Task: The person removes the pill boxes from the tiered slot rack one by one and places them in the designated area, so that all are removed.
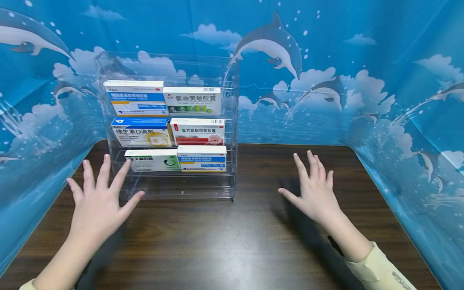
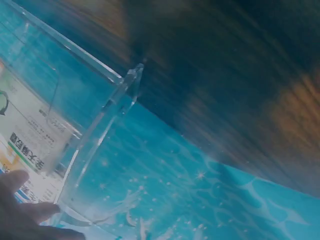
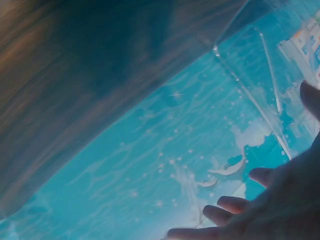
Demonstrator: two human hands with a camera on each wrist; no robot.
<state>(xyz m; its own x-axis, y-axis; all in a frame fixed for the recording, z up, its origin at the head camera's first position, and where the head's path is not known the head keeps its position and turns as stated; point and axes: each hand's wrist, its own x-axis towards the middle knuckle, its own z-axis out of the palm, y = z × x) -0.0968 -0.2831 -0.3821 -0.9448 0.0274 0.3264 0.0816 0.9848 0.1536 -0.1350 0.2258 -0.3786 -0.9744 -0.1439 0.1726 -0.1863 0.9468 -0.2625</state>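
A clear acrylic tiered rack [image 1: 203, 187] stands at the back left of the table, with several medicine boxes on three levels. On top are a blue-and-white box [image 1: 135, 98] and a white-and-green box [image 1: 192, 100]. The middle tier bears a vitamin D drops box [image 1: 132, 135] and a red-and-white capsule box [image 1: 197, 133]. Below sit a white-and-green capsule box [image 1: 152, 160] and another blue-and-white box [image 1: 201, 158]. My left hand [image 1: 98, 205], fingers spread, hovers by the rack's lower left corner. With fingers spread and holding nothing, my right hand [image 1: 315, 193] is right of the rack.
The dark wooden table [image 1: 253, 241] reaches back to a blue curtain [image 1: 362, 100] printed with dolphins and clouds, which surrounds it on the left, back and right. In the right wrist view, the rack's clear edge [image 3: 250, 100] appears beyond the hand.
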